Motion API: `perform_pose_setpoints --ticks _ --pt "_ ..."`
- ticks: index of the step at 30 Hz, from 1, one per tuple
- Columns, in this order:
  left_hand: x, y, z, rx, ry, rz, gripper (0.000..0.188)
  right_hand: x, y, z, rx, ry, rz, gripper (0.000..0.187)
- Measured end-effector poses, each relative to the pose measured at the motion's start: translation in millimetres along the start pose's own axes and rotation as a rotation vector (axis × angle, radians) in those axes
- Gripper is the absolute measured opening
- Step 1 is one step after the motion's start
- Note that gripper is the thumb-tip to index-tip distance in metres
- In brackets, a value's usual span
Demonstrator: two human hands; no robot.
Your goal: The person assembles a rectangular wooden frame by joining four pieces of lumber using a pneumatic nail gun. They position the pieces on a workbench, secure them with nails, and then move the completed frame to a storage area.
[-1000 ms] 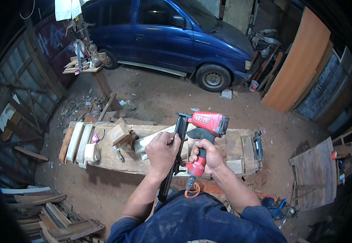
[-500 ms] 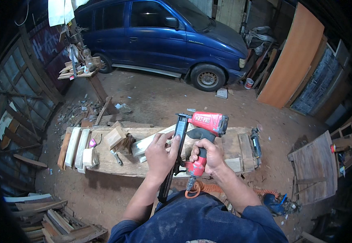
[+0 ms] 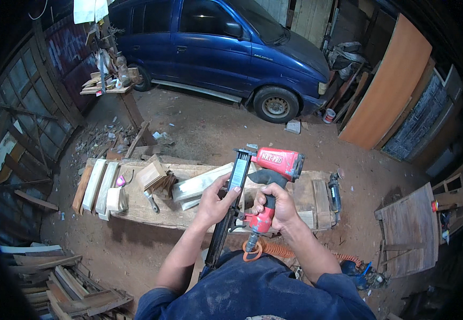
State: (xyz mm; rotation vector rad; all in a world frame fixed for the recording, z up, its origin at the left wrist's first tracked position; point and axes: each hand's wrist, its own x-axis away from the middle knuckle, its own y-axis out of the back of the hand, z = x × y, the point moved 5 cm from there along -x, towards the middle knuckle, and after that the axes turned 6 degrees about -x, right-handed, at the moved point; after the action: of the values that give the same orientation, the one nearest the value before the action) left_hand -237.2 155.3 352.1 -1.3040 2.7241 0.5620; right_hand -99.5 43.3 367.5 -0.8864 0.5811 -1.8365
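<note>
A red and black air nail gun (image 3: 276,160) is held up above the workbench, in front of my body. My right hand (image 3: 282,209) is wrapped round its dark grip. On the long black magazine, my left hand (image 3: 216,205) presses with the thumb in front, its other fingers partly hidden behind. The magazine slants down toward my shirt. An orange coiled air hose (image 3: 274,249) joins the tool at the metal fitting under the grip. Beneath the hands, pale wooden boards (image 3: 191,188) lie on the workbench (image 3: 135,209).
Wood strips (image 3: 95,184), a paintbrush (image 3: 152,204) and a stacked wood block (image 3: 150,176) occupy the bench's left part. An angle grinder (image 3: 335,194) lies at its right end. Beyond stands a blue van (image 3: 210,58). Scrap wood (image 3: 71,288) is piled lower left; a wooden panel (image 3: 410,229) stands right.
My left hand has closed in on the magazine, its fingers now tucked nearer to it. The nail gun stays almost in place in my right hand. The whole view has shifted slightly.
</note>
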Motion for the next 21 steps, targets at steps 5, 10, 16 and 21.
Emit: perform_pose_setpoints --ticks 5,10,16,21 --pt "3 1 2 -0.049 0.092 -0.062 0.042 1 -2 -5 0.002 -0.006 -0.027 0.022" --pt "18 10 32 0.332 0.255 0.023 0.046 3 5 -5 -0.097 -0.009 0.001 0.015" --pt "94 37 46 0.728 0.394 0.037 0.074 -1 19 25 -0.189 0.116 0.085 0.026" --pt "79 35 -7 0.856 0.323 -0.188 0.078 3 8 28 -0.311 0.134 0.147 0.030"
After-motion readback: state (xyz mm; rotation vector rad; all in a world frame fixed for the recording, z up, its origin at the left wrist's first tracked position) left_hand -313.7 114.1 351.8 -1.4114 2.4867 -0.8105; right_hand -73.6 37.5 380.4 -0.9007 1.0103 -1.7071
